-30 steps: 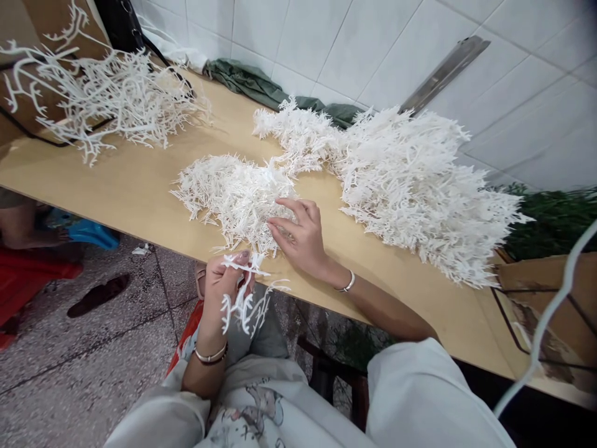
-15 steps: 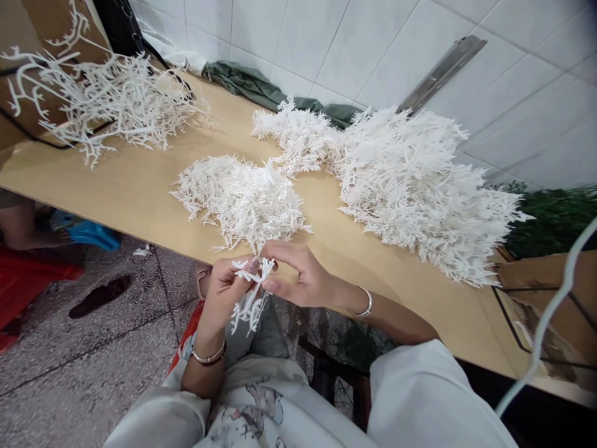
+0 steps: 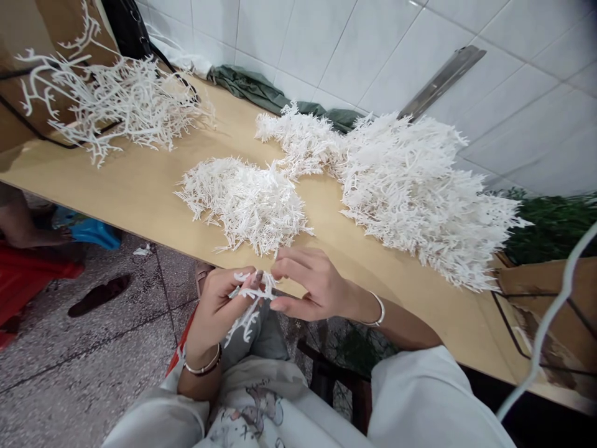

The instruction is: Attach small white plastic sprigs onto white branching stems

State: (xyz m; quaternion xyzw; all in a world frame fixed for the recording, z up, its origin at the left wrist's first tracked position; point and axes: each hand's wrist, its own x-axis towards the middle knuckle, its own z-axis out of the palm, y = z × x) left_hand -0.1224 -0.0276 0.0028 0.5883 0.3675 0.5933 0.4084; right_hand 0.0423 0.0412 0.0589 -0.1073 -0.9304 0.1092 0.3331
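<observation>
A white plastic artificial branch [image 3: 249,320] with forked tips is pinched in my left hand [image 3: 224,302], just off the table's front edge. Its stems hang below my fingers, and part of it is hidden behind them. My right hand [image 3: 312,283] is at the branch's right side, thumb and forefinger apart with a gap between them; whether the fingertips touch the branch I cannot tell. Right behind both hands lies a small heap of white sprigs [image 3: 247,199] on the tan table [image 3: 140,205].
A large pile of white sprigs [image 3: 415,193] covers the table's right side. Long white branches [image 3: 125,106] lie tangled at the left by a cardboard box [image 3: 32,37]. Green cloth [image 3: 252,87] runs along the tiled wall [image 3: 308,43]. A pale cable [image 3: 559,311] crosses at right.
My right hand has shifted slightly right and its thumb and forefinger have parted from the branch. The branch in my left hand has tilted, its lower stems swinging left.
</observation>
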